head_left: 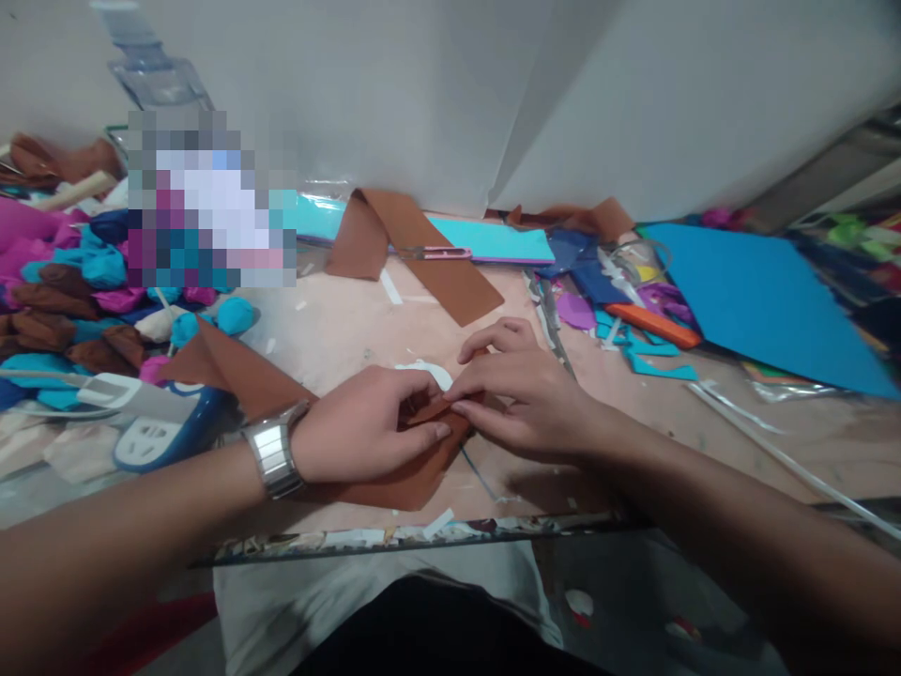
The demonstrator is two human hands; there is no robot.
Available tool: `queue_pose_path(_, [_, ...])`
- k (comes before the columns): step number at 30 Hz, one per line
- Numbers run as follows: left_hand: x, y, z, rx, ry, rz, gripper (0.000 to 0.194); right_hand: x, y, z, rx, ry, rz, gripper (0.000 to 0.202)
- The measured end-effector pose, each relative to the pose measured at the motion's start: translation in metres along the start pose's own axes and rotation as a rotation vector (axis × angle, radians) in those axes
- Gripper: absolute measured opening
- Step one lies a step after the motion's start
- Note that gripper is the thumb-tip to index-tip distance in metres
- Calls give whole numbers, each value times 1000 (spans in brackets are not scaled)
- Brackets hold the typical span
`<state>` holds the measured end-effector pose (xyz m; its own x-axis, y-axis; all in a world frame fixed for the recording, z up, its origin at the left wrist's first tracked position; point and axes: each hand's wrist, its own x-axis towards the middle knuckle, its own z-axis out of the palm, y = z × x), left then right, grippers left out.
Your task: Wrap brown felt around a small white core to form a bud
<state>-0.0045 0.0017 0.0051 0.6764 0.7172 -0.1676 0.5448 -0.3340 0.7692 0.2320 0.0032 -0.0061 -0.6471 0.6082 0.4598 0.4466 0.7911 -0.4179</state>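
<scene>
A brown sheet of paper (401, 481) with folded edges lies at the front of the table, under both hands. My left hand (358, 427), with a silver watch at its wrist, presses on it, thumb and fingers closed on a fold. My right hand (531, 394) pinches the same sheet right beside the left fingertips. The end of the sheet runs out to the left as a pointed flap (229, 366). A small white paper scrap (426, 371) lies just behind the fingers. The pinched edge is partly hidden by the fingers.
Behind lies a folded brown strip (450, 282) with pink-handled thread snips (436, 253). Crumpled coloured paper balls (99, 253) and a power strip (151, 437) are at left. At right are a blue sheet (767, 291), an orange cutter (651, 325) and a white stick (788, 455).
</scene>
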Motion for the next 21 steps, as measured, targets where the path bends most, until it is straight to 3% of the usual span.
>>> queue_pose_path(5, [-1, 2, 0, 65, -3, 0, 27, 0, 1, 1, 8, -5, 15, 9])
queue_pose_path(13, [3, -6, -3, -272, -130, -13, 28, -1, 2, 4, 32, 0, 15, 13])
queue_pose_path(21, [5, -7, -9, -473, -241, -148, 24, -1, 5, 5, 50, 1, 15, 15])
